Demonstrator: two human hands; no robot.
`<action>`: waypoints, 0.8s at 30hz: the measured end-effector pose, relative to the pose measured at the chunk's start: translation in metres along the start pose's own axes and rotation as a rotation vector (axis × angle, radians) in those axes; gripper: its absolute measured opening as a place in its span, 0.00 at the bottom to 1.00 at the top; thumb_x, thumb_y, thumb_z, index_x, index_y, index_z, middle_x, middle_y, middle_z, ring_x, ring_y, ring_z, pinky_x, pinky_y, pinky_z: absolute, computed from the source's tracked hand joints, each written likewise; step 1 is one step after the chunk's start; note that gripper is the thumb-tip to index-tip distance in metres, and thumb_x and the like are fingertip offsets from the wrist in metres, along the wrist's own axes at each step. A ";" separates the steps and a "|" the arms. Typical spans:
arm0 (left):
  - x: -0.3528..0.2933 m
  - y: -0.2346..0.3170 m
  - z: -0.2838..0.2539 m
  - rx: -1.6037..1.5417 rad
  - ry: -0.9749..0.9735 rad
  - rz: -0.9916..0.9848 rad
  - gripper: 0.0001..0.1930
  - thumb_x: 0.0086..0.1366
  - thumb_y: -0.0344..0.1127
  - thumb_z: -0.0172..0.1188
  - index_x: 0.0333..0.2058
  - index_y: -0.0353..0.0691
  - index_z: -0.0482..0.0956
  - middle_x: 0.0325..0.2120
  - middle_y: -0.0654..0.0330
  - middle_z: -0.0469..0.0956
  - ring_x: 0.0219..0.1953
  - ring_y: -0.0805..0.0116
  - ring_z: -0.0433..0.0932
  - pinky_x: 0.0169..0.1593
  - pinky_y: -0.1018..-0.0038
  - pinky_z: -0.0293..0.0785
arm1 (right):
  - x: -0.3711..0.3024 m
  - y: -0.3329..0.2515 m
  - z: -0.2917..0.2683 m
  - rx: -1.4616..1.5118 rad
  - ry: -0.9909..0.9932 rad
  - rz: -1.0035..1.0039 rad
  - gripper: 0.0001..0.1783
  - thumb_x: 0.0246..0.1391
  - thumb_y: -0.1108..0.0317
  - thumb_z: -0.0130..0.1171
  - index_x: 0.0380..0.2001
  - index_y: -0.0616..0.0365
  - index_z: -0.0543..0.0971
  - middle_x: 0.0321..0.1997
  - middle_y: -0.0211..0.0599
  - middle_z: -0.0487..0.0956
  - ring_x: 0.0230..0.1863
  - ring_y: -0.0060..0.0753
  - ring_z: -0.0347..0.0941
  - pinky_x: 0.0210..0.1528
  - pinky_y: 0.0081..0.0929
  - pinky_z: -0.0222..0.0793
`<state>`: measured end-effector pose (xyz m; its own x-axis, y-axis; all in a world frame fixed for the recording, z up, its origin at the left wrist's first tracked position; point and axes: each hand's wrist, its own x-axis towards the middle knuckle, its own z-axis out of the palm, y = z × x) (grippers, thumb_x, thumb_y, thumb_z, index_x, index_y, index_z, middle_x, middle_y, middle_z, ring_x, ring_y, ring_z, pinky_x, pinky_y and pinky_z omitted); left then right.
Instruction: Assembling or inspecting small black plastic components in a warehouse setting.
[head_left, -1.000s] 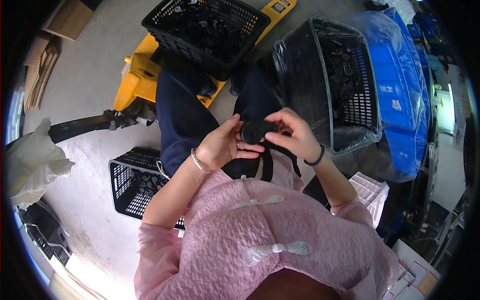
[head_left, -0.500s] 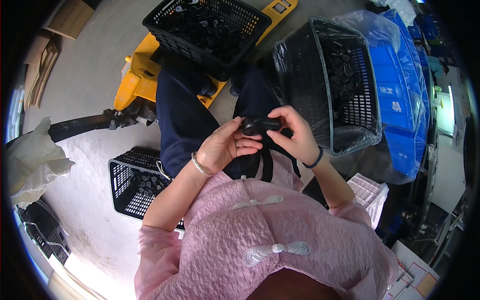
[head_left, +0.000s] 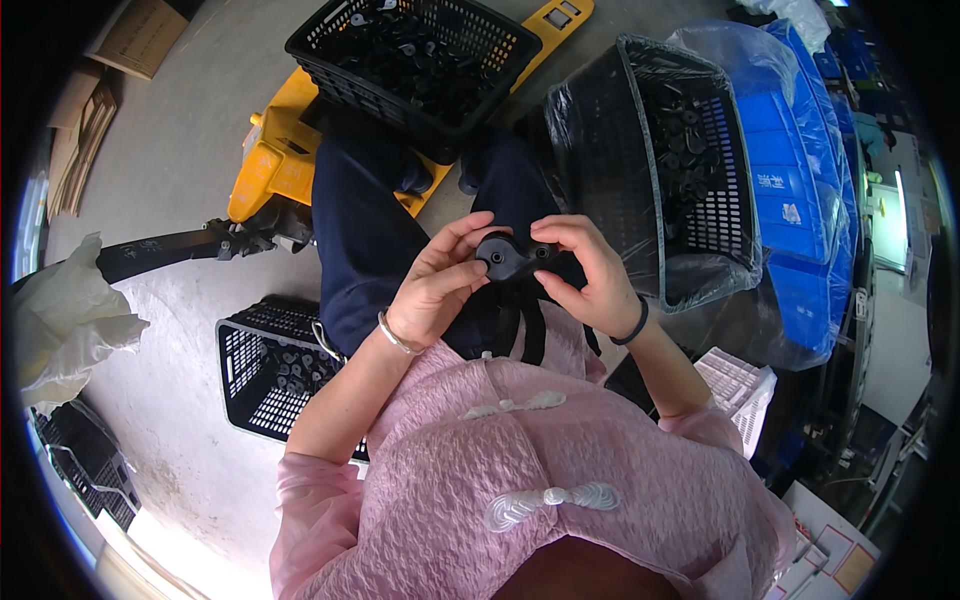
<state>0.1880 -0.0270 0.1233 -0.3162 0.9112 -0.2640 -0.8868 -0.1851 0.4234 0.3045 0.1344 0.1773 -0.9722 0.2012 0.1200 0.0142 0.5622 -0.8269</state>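
Observation:
Above my lap I hold a small black part, long and rounded, wider at its left end, with a round hole near each end. My left hand grips the wide end between thumb and fingers. At the narrow end, my right hand pinches it with thumb and forefinger. Similar dark parts lie in a black crate in front of me, in a plastic-lined black crate on the right, and in a smaller black crate on the left.
The front crate rests on a yellow pallet jack, whose dark handle reaches left. Blue crates under clear film stand at the far right. Cardboard is at the upper left. A pale plastic bag hangs at the left.
The black part has been turned in my hands, so its face with the two holes now shows. My left fingers have shifted up around its wide end.

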 end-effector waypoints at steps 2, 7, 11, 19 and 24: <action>0.000 -0.002 -0.002 0.030 0.020 0.011 0.23 0.57 0.21 0.47 0.53 0.40 0.62 0.48 0.57 0.68 0.49 0.69 0.69 0.52 0.72 0.65 | 0.001 0.001 0.001 -0.251 0.020 -0.115 0.22 0.38 0.78 0.59 0.41 0.56 0.71 0.46 0.39 0.67 0.47 0.39 0.66 0.47 0.31 0.64; -0.001 -0.003 0.006 0.046 0.078 -0.002 0.21 0.59 0.22 0.48 0.52 0.38 0.63 0.45 0.57 0.69 0.47 0.70 0.70 0.50 0.73 0.68 | 0.001 0.010 0.006 -0.528 0.062 -0.125 0.21 0.34 0.76 0.61 0.38 0.54 0.73 0.43 0.35 0.69 0.43 0.40 0.66 0.46 0.33 0.62; -0.004 -0.001 0.010 0.030 -0.001 0.043 0.19 0.59 0.24 0.50 0.51 0.37 0.64 0.44 0.56 0.69 0.44 0.68 0.72 0.49 0.72 0.69 | -0.001 0.033 0.013 0.297 0.068 0.243 0.21 0.41 0.80 0.58 0.42 0.61 0.69 0.43 0.35 0.71 0.45 0.26 0.68 0.48 0.23 0.63; -0.005 -0.008 0.003 0.070 0.012 0.036 0.18 0.59 0.24 0.51 0.49 0.37 0.66 0.41 0.57 0.71 0.42 0.67 0.73 0.49 0.72 0.69 | 0.004 0.029 0.014 0.427 0.071 0.179 0.18 0.42 0.81 0.56 0.39 0.61 0.69 0.45 0.37 0.71 0.47 0.25 0.68 0.49 0.22 0.62; -0.006 -0.014 -0.003 0.065 0.014 0.006 0.17 0.59 0.24 0.51 0.48 0.37 0.67 0.40 0.57 0.72 0.41 0.68 0.73 0.48 0.73 0.69 | 0.011 0.021 0.012 0.150 0.109 -0.069 0.16 0.38 0.79 0.58 0.36 0.58 0.71 0.43 0.38 0.73 0.43 0.34 0.71 0.45 0.23 0.65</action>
<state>0.2011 -0.0309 0.1165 -0.3269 0.9049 -0.2727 -0.8610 -0.1662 0.4806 0.2916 0.1390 0.1549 -0.9383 0.2569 0.2316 -0.0947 0.4532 -0.8864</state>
